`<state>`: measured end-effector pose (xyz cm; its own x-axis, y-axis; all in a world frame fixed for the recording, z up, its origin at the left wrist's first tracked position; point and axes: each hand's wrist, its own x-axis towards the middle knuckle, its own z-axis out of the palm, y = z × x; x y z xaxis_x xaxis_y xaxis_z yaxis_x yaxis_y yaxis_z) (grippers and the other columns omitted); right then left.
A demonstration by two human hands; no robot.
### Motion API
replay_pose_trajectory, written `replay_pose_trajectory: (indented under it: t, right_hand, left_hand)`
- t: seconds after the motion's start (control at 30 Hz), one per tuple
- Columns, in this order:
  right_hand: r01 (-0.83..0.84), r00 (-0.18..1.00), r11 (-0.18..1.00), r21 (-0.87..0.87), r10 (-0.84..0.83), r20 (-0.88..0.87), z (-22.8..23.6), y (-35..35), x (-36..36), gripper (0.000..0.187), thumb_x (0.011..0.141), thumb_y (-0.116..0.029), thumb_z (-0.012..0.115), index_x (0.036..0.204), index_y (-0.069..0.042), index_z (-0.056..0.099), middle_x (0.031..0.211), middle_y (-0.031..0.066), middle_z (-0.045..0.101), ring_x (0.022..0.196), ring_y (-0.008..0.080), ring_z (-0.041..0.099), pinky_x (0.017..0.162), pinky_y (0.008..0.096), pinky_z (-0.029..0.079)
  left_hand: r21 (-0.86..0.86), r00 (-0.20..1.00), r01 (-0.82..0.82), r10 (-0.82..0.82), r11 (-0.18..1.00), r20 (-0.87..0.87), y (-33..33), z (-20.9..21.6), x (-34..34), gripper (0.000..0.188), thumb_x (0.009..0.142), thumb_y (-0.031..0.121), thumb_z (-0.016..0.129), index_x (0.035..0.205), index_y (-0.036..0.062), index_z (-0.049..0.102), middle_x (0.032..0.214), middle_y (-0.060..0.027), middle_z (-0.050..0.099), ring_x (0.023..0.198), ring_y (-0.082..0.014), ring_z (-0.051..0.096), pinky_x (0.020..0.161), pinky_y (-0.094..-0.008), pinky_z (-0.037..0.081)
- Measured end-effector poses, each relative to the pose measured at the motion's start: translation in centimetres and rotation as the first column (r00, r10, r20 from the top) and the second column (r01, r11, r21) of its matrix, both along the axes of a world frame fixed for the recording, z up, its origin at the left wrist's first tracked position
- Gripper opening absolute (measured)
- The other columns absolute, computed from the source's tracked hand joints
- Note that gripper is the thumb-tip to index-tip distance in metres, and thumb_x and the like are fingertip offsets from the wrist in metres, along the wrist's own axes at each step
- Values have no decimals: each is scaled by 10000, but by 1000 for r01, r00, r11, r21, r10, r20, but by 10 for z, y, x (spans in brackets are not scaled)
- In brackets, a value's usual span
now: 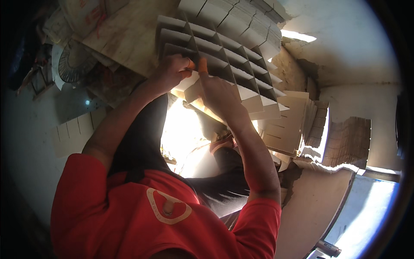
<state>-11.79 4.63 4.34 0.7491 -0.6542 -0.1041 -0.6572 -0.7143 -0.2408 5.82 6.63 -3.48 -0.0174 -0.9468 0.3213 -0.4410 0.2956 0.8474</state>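
A cardboard divider grid point(212, 55), made of crossed strips with open square cells, stands tilted in front of me. My left hand point(171, 72) is curled at its near left edge, with orange covers on the fingertips. Just to its right, my right hand point(219, 93) grips a strip at the grid's near edge. An orange cover on one of its digits points up along that strip. Most of the right fingers are hidden behind the hand and the cardboard. The two hands are close together but apart.
Behind the grid lies a stack of slotted cardboard strips point(248, 21). More slotted sheets point(282, 129) and a brown stack point(348, 140) stand to the right. At the left are a board point(125, 36), a round ribbed object point(71, 62) and another slotted sheet point(77, 129).
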Motion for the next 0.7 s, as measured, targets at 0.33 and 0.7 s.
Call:
replay_pose_trajectory:
  t: [0.33,0.7]
  right_hand:
    - [149,821,819,555,-415,392,-6,-30,-32,465,809,-288,698,1182,-36,583,765,125,653,606,225,632,550,348,499]
    - [505,863,749,-429,-454,222,-35,-124,-80,719,810,-605,569,1139,34,535,1115,227,596,1150,358,513,960,453,416]
  left_hand:
    - [77,996,82,-85,994,39,13,5,10,330,737,-15,679,1062,11,631,952,-114,581,875,-226,600,759,-313,490]
    - [-287,903,129,7,949,430,0,26,11,711,607,4,754,1275,56,516,1305,-81,511,1258,-275,410,987,-371,413]
